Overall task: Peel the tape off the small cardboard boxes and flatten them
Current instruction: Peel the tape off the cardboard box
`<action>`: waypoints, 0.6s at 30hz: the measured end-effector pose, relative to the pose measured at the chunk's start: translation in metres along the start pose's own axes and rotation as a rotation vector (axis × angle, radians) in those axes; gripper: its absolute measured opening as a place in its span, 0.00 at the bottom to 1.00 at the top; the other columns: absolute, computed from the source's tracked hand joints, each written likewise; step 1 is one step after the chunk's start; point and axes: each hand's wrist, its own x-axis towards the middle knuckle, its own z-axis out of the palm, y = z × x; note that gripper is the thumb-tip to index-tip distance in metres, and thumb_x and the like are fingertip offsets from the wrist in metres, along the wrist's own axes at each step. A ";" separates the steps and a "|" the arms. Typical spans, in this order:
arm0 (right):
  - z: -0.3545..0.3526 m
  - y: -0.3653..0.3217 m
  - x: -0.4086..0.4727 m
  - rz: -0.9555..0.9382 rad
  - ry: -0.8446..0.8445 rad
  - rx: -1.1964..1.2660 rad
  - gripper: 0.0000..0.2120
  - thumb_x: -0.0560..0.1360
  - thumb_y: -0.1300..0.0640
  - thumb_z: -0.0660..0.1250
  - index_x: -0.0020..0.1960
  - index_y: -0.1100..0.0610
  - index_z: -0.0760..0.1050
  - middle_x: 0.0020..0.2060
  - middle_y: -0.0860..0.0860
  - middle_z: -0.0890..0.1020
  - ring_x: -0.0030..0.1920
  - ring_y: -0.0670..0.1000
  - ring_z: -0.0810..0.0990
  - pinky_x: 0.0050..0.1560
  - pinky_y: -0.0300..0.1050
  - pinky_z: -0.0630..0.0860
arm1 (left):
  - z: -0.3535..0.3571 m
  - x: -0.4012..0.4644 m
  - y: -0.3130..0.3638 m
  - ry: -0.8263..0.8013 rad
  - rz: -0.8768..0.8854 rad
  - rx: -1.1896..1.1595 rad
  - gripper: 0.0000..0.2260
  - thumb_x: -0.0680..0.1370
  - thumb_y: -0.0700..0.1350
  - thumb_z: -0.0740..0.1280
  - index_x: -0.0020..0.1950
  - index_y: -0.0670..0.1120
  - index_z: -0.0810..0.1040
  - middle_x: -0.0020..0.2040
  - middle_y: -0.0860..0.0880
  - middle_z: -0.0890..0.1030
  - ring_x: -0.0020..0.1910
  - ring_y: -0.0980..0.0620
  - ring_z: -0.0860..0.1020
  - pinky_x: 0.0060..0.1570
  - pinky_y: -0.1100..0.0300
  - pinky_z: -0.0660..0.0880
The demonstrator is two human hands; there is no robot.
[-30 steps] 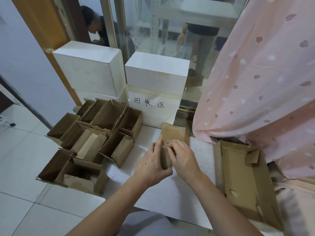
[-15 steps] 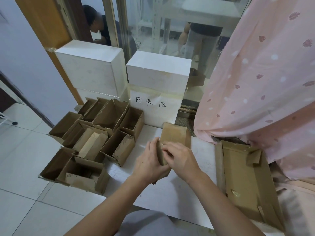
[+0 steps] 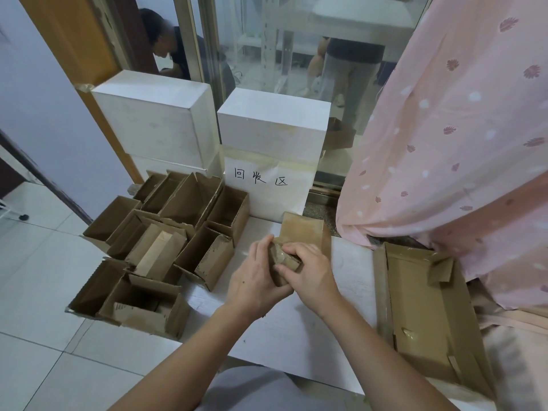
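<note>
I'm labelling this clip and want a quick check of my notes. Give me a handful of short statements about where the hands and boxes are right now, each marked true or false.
1. Both hands grip one small cardboard box. True: the left hand and right hand hold it together.
2. The open cardboard boxes stand to the right of the hands. False: they cluster to the left.
3. A flattened cardboard box lies to the right on the white table. True.
4. The handwritten paper sign lies flat under the hands. False: it stands upright, behind them, below a white box.
5. The pink curtain hangs on the left. False: on the right.
</note>
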 end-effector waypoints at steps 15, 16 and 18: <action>-0.019 -0.009 0.007 -0.083 -0.169 -0.081 0.18 0.76 0.48 0.74 0.64 0.50 0.79 0.52 0.34 0.76 0.58 0.40 0.71 0.59 0.29 0.65 | -0.005 0.002 0.006 0.010 -0.044 -0.039 0.45 0.69 0.62 0.75 0.79 0.56 0.55 0.74 0.57 0.66 0.63 0.51 0.78 0.57 0.50 0.78; -0.018 -0.009 0.007 -0.063 -0.195 -0.078 0.22 0.74 0.49 0.76 0.65 0.49 0.77 0.56 0.35 0.75 0.61 0.40 0.70 0.61 0.30 0.65 | -0.006 0.003 0.004 0.011 -0.036 -0.035 0.45 0.69 0.61 0.76 0.80 0.55 0.55 0.74 0.57 0.66 0.63 0.51 0.78 0.57 0.51 0.77; -0.014 -0.010 0.005 0.005 -0.193 -0.055 0.24 0.72 0.51 0.76 0.66 0.49 0.74 0.60 0.38 0.75 0.64 0.41 0.70 0.64 0.36 0.68 | -0.008 0.004 0.004 0.010 -0.009 -0.017 0.46 0.69 0.60 0.77 0.80 0.55 0.54 0.74 0.58 0.65 0.62 0.52 0.78 0.56 0.51 0.78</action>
